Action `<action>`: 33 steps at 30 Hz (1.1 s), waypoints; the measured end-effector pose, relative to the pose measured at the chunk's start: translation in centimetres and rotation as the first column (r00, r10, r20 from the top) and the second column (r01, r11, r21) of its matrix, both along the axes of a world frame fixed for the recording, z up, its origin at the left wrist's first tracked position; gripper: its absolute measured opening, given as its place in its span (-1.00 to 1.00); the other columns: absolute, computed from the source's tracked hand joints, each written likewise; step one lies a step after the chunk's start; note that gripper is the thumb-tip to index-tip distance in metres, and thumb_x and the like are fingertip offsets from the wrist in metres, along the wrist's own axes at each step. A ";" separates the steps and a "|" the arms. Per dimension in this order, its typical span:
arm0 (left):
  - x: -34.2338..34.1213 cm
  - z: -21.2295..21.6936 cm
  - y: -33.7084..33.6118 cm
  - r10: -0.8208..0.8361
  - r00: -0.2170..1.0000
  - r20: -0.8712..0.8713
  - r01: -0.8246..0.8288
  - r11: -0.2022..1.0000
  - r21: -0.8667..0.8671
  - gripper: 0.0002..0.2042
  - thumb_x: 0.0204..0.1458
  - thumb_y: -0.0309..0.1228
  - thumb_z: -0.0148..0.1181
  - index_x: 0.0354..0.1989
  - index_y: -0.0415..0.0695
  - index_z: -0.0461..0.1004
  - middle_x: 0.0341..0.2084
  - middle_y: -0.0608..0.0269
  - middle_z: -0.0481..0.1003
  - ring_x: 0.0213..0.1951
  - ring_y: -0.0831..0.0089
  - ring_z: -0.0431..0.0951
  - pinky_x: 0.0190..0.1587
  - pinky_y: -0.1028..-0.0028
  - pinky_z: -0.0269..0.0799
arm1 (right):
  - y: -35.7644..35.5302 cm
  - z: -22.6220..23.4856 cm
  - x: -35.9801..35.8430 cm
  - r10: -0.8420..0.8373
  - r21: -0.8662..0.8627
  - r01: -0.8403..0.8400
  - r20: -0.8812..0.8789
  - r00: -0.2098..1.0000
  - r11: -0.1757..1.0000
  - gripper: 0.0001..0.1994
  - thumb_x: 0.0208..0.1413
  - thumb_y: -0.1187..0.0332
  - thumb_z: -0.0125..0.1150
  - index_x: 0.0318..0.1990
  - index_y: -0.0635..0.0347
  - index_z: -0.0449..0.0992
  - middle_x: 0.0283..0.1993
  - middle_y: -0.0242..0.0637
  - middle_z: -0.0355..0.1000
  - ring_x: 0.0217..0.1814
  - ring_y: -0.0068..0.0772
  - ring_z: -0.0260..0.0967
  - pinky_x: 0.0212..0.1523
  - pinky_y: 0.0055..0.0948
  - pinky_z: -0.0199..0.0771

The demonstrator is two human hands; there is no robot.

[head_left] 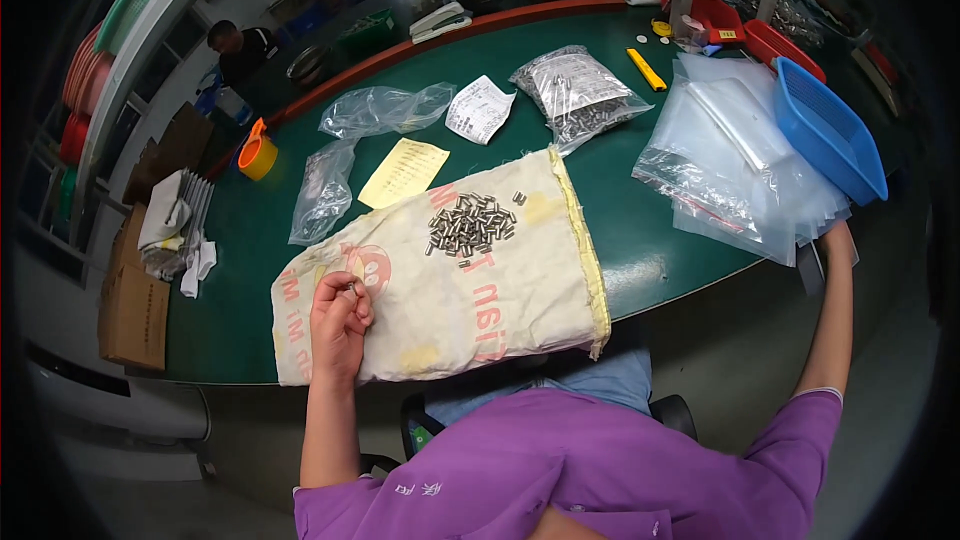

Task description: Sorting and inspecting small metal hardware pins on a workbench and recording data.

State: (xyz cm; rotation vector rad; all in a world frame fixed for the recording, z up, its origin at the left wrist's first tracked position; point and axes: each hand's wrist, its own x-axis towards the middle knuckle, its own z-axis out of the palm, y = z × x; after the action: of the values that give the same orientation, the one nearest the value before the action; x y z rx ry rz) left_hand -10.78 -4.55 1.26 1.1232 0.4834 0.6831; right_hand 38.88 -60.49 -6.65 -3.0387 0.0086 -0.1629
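Note:
My left hand [341,323] is closed over the left part of a cream cloth sack [420,315] with red print. A small silvery metal piece, like the loose ones on the sack, shows between its fingertips. To the right of that hand lies a pile of short metal cylinders [472,226], with one or two lying apart from it. My right hand [838,242] is at the table's right edge, beside clear plastic bags [715,165] and just below a blue plastic basket [832,130]. Its fingers are mostly hidden there.
Beyond the sack lie a clear bag of metal cylinders [577,100], a white slip [480,110], a yellow paper [404,172] and crumpled plastic bags [388,110]. A yellow cutter [647,70] lies farther right. An orange cup [257,152] stands at left. Another person [243,50] sits beyond.

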 end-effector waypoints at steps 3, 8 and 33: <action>0.3 -0.6 0.0 0.022 1.000 0.004 -0.021 1.000 -0.011 -0.84 -0.03 -0.57 -0.06 -0.24 -0.18 0.28 -0.44 0.26 0.34 -0.52 0.60 0.28 -0.48 0.65 0.22 | -1.2 -0.8 1.3 -0.116 0.002 0.116 -0.042 0.992 0.993 -0.56 -0.07 0.12 0.02 -0.03 0.14 0.33 -0.05 0.04 0.31 0.00 0.05 0.26 -0.09 -0.15 0.30; 0.4 -0.7 0.0 0.023 0.999 -0.028 -0.023 1.000 0.010 -0.84 -0.04 -0.60 -0.07 -0.24 -0.21 0.29 -0.44 0.26 0.35 -0.53 0.60 0.29 -0.49 0.66 0.23 | -1.3 0.4 -1.3 0.013 0.003 -0.014 0.073 0.997 1.000 -0.63 -0.13 0.35 0.11 -0.08 0.15 0.38 -0.13 0.01 0.36 -0.07 0.03 0.31 -0.12 -0.22 0.33; 6.8 3.2 2.1 -0.339 0.925 -0.169 0.337 0.941 -0.043 -0.81 -0.04 -0.52 0.07 -0.22 -0.22 0.32 -0.42 0.32 0.40 -0.43 0.66 0.39 -0.39 0.69 0.34 | 14.3 14.4 -17.3 0.408 0.929 -0.363 0.361 0.838 -0.077 -0.61 0.17 0.32 -0.19 0.13 0.28 0.12 -0.40 -0.50 0.18 -0.47 -0.80 0.05 -0.46 -0.84 0.02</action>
State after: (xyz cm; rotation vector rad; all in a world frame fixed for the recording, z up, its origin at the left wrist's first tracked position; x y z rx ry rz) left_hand -3.93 -2.46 4.47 1.2228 0.4266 0.2801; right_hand 21.54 -46.22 7.77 -1.4256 -0.5387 -0.0079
